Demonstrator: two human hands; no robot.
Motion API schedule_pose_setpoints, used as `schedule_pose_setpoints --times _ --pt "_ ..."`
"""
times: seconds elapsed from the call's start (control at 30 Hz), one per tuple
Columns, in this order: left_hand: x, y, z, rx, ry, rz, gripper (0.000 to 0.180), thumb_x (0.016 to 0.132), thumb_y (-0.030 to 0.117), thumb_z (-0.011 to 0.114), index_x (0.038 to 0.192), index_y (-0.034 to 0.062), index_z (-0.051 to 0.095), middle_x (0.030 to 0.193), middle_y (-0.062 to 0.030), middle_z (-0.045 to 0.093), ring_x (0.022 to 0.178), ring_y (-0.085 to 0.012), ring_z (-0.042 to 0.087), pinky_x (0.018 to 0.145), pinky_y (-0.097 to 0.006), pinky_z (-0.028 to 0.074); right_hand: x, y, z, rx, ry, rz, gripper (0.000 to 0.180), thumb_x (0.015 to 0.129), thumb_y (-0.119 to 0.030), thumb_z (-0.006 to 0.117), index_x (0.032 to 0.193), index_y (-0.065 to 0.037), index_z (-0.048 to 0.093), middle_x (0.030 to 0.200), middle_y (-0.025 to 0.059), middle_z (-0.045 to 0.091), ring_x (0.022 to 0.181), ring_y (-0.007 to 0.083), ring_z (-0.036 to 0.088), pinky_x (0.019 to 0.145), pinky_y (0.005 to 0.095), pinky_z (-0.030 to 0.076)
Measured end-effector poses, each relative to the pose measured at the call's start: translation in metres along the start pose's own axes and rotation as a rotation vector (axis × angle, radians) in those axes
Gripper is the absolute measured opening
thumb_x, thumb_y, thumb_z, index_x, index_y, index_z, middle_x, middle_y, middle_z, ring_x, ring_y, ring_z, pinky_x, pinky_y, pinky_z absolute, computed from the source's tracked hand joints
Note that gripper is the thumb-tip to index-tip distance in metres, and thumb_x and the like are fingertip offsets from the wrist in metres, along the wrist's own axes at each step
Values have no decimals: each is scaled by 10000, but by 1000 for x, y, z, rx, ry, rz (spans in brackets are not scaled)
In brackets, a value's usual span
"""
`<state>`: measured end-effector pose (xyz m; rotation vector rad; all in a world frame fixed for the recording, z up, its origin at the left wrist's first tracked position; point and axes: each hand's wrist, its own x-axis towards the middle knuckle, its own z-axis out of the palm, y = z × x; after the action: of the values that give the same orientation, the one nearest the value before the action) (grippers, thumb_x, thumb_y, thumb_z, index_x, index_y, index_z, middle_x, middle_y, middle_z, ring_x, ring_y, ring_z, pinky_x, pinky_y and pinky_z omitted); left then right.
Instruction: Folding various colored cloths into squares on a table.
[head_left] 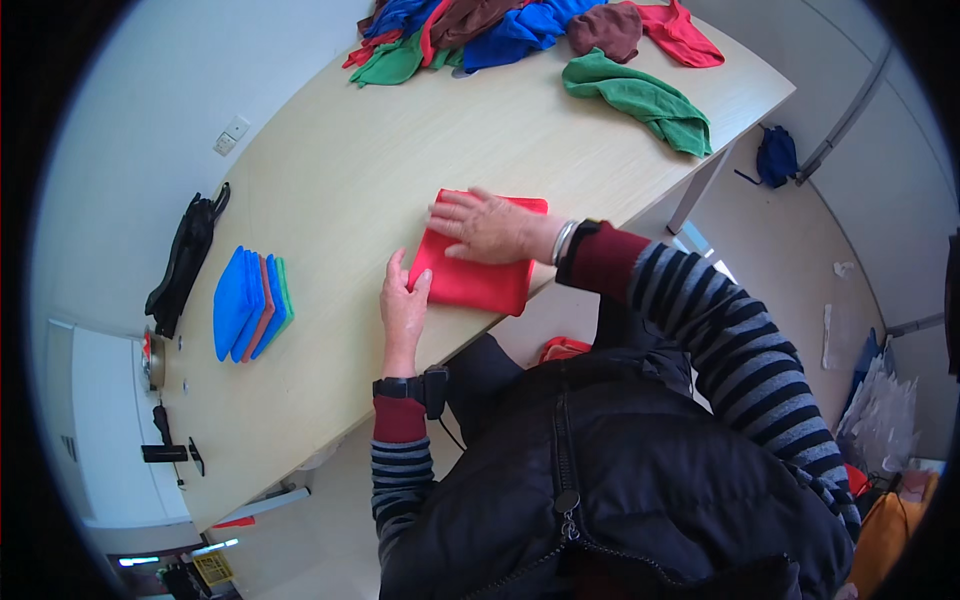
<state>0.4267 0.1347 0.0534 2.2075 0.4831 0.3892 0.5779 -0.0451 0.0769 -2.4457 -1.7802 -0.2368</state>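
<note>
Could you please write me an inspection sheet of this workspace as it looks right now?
Surface: light wooden table, long, with a rounded edge.
Job's things: folded red cloth lying flat near the table's edge.
Clutter: neat stack of folded cloths, mostly blue; loose pile of unfolded cloths at the far end; a green cloth apart from it; a black item by the wall side.
Grippers: left hand touches the red cloth's left edge; right hand presses flat on top.
Cables: thin cord hanging from the left wrist device.
Surroundings: blue bag on the floor, white wall.
</note>
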Motion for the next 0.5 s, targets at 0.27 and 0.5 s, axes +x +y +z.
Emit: schedule_pose_setpoints --times 0.27,0.5 --pt "-7 -3 1 2 26 46 531 954 117 645 1434 18 441 923 -78 683 806 -113 602 746 -273 491 4 22 7 180 -29 44 636 1021 -516 390 1524 -126 375 1593 105 332 1495 313 252 1206 498 209" --pt "-28 5 1 5 63 -4 526 943 124 660 1416 21 455 906 -111 698 798 -159 626 750 -315 503 -22 19 -14 73 -34 272 665 1013 -516 416 1537 -112 349 1590 132 327 1490 336 261 1207 524 196"
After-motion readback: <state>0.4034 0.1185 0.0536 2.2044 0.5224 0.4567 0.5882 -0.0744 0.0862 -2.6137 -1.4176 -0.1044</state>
